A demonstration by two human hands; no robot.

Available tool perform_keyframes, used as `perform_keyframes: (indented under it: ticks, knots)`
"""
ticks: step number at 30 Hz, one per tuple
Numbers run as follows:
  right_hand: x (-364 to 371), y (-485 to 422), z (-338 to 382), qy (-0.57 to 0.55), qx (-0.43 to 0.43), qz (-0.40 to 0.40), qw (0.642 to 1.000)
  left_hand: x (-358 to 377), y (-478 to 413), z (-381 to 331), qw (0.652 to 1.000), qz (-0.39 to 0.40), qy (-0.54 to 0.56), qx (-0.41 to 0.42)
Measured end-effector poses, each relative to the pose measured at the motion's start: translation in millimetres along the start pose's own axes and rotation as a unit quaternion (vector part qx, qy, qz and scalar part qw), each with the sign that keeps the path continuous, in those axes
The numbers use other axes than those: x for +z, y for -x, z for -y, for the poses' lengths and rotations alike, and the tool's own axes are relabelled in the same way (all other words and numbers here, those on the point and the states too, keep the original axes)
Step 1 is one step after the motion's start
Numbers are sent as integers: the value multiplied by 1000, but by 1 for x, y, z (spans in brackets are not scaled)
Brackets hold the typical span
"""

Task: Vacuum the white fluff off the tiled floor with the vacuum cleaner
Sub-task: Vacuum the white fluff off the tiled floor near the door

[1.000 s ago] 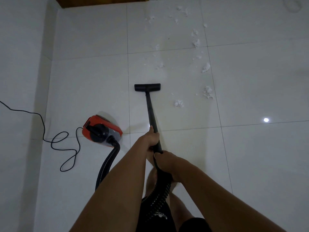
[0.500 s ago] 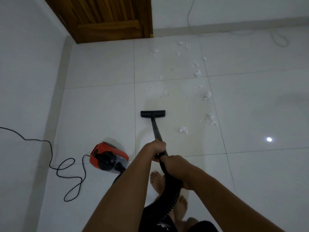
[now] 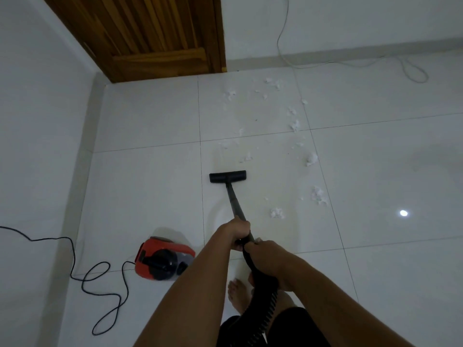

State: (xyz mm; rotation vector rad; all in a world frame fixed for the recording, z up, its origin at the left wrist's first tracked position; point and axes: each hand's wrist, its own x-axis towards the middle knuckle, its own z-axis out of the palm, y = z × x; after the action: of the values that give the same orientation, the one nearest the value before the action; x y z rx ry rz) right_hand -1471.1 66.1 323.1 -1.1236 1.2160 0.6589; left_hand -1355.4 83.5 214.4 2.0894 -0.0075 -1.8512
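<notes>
Left grip point(image 3: 238, 231) and right grip point(image 3: 268, 256) clasp wand point(image 3: 234, 201); nozzle point(image 3: 227, 176) near fluff point(image 3: 276, 213).

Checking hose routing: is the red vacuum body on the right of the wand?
No, the red vacuum body sits left of the wand.

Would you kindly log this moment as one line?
left hand, right hand grip black wand; black nozzle on tile; white fluff uncollected

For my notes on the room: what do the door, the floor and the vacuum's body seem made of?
Door: wood, probably varnished; brown grain streaks show.
Tiled floor: glossy glazed tile, perhaps ceramic; grout lines and a reflected light spot.
Vacuum cleaner body: likely moulded plastic, red and black, smooth rounded surfaces.
</notes>
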Motion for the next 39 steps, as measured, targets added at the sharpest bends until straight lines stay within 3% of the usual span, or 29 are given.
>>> perform_keyframes:
  ticks: [17,23,32,39]
  knots:
    - [-52,-58,74,60,6,-1,998,-34,-54,-81,1000,-12,29,6]
    - [-57,-73,87,44,18,13,999,-45,-71,-89,999,-8,40,6]
    - [-63,-77,105,4,63,29,998,-53,-86,-97,998,-30,-53,14]
    - [-59,-86,113,-13,45,26,999,-64,-99,-100,998,-33,-36,29]
